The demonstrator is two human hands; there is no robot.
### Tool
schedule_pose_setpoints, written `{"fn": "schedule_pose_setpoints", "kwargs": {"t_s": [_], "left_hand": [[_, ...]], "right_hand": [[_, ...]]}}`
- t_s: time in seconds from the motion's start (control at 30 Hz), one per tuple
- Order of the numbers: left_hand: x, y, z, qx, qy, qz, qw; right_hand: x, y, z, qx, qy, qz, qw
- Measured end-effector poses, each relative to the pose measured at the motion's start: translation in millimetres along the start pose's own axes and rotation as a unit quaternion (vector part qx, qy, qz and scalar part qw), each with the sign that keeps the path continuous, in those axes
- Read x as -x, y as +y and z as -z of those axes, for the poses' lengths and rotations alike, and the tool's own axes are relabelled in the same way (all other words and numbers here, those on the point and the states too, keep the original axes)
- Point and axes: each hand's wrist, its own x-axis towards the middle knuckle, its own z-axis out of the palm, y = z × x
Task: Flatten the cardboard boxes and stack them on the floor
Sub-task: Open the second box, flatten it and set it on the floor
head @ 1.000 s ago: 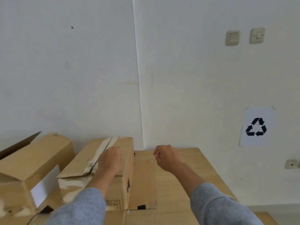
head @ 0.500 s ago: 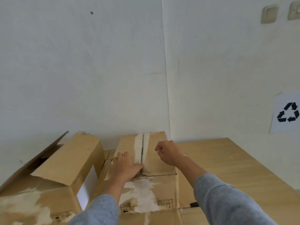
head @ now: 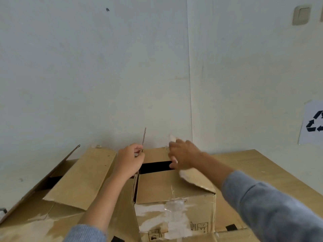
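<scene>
I am opening the box (head: 174, 189) on the table (head: 262, 165): my left hand (head: 130, 159) is gripping the raised left flap (head: 143, 138), my right hand (head: 183, 154) is pushing the right flap (head: 195, 179). Nothing is looking flattened yet; the second box (head: 78, 175) is waiting just beside.

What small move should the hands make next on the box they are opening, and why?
Probably fold both top flaps fully outward. The left hand holds one flap upright, the right hand pushes the other aside, and the box shows only a narrow dark opening.

Grey-blue knit sleeves (head: 272, 206) pushed up both forearms, left hand (head: 130, 160) and right hand (head: 185, 155) bare.
</scene>
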Motion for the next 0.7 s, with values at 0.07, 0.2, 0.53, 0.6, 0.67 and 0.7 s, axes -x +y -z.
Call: {"fn": "schedule_pose_setpoints", "kwargs": {"t_s": [0.07, 0.2, 0.53, 0.6, 0.67, 0.7], "left_hand": [[-2, -4, 1, 0.017, 0.005, 0.003, 1.0], [-10, -6, 1, 0.043, -0.011, 0.027, 0.999], [-13, -10, -9, 0.12, -0.027, 0.049, 0.991], [-15, -15, -7, 0.124, -0.021, 0.052, 0.991], [-17, -22, -4, 0.143, -0.005, 0.064, 0.988], [-18, -26, -1, 0.157, 0.002, 0.073, 0.985]], "right_hand": [[-9, 13, 23, 0.072, -0.023, -0.007, 0.997], [-20, 33, 26, 0.023, -0.157, -0.085, 0.984], [-24, 52, -99, -0.097, -0.112, -0.175, 0.973], [-28, 58, -94, -0.125, -0.057, -0.197, 0.971], [-33, 65, -88, -0.144, -0.004, -0.199, 0.969], [-37, 68, -85, -0.155, 0.029, -0.2, 0.967]]}}
